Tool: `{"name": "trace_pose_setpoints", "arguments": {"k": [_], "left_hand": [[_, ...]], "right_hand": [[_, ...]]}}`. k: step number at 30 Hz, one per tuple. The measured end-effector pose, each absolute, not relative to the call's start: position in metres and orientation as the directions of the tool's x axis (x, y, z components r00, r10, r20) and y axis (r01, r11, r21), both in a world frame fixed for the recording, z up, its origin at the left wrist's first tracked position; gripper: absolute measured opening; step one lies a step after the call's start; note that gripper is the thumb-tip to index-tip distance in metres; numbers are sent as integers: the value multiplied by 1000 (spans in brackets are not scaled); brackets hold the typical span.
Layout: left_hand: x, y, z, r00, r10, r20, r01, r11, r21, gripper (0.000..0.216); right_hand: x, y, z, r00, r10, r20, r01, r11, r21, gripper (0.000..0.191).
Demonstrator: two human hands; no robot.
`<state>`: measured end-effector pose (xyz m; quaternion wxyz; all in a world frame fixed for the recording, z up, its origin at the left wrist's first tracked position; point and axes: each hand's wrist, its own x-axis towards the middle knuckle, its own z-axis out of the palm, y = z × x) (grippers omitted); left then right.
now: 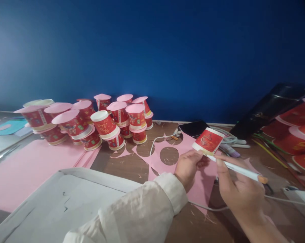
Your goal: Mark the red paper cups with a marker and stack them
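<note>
My left hand (189, 166) pinches the rim of a red paper cup (208, 140) with a dragon print, held tilted on its side above a pink paper sheet (164, 167). The sheet has a round hole cut out of it. My right hand (237, 189) grips a white pencil-like stick (239, 169) whose tip touches the cup's rim. Both hands are closed around what they hold. A cream sleeve covers my left forearm.
Several red paper cups with pink paper lids (91, 119) are piled at the back left against a blue wall. More pink sheets (30, 165) and a grey board (66, 199) lie at left. A phone (193, 128), cables, pens and stacked red bowls (294, 135) sit at right.
</note>
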<state>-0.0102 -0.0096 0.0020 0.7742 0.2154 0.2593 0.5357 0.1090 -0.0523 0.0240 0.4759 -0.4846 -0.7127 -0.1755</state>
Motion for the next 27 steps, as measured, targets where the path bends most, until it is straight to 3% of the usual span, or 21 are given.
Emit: {"name": "trace_pose_setpoints", "arguments": {"k": [8,17,27], "left_hand": [[-12,-11,7,376,892,-252,-715,452,533,27],[-12,-11,13,378,877,-295,-724,479,496,15],[-12,-11,9,354,907,-229,-703,419,575,33]], "right_hand": [[110,-54,30,39,490,871,853,438,-285,17],[108,-57,30,37,505,862,851,437,-292,14],[111,-53,24,15,533,846,879,396,-265,14]]}}
